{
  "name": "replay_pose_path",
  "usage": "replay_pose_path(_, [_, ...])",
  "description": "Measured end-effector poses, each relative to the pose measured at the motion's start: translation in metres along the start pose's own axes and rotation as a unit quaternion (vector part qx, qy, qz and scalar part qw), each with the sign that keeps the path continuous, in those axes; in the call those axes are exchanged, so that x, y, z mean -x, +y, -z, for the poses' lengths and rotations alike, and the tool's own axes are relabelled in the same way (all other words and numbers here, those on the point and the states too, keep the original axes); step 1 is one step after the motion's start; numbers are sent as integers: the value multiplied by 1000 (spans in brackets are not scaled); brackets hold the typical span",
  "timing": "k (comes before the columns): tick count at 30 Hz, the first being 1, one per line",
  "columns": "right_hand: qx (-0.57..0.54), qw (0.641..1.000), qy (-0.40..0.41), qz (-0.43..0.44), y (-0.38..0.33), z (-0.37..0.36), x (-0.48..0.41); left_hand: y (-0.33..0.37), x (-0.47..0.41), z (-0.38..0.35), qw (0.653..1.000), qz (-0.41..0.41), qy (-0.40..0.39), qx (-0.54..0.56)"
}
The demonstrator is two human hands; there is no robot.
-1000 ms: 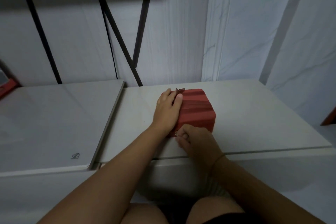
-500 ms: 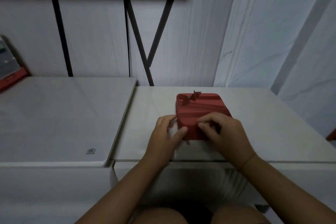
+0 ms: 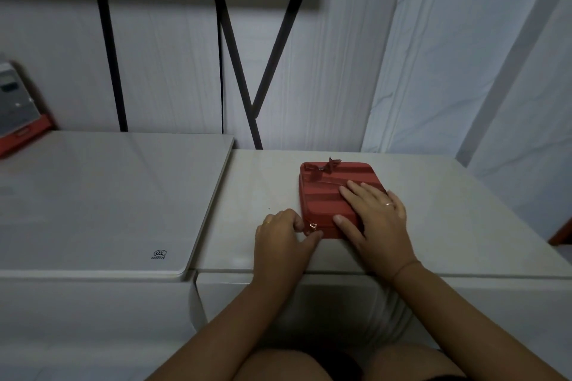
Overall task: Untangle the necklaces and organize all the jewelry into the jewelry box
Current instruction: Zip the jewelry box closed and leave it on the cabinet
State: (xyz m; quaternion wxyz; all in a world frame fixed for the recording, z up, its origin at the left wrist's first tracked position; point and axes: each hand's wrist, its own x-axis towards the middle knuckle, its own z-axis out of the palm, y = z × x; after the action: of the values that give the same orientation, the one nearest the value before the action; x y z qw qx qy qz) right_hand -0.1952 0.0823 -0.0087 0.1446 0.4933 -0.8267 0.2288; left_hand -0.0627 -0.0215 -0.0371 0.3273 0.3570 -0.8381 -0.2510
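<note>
**Hands at the closed jewelry box**

Left hand (image 3: pixel 283 237) pinches the small gold zipper pull (image 3: pixel 313 227) at the box's near-left corner. Right hand (image 3: pixel 376 219) lies flat on the lid with its fingers spread. The red jewelry box (image 3: pixel 323 192) sits closed on the white counter (image 3: pixel 448 210), just right of frame centre, long axis running away from the person, bow (image 3: pixel 325 166) at the far edge. Unzipping likely falls to the left hand. On the white slab (image 3: pixel 108 195) at lower left, a "CCC" mark (image 3: pixel 160 254) is readable; the code beneath it is not.

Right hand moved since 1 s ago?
Yes. The right hand went from the jewelry box's near-left corner up onto its lid, farther from the table's front edge.
</note>
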Motion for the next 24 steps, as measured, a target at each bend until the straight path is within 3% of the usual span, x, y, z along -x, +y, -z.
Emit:
replay_pose_path(10, [16, 1000, 7, 13, 4, -2, -1, 0, 4, 12, 998, -52, -26, 14])
replay_pose_path(16, [28, 999, 6, 16, 5, -3, -1, 7, 2, 22, 996, 7, -53, 73])
replay_pose_path(22, [29, 999, 17, 22, 5, -4, -1, 5, 0, 20, 975, -153, -40, -155])
replay_pose_path(24, [32, 999, 22, 22, 5, -4, -1, 4, -1, 16, 968, -174, -39, -174])
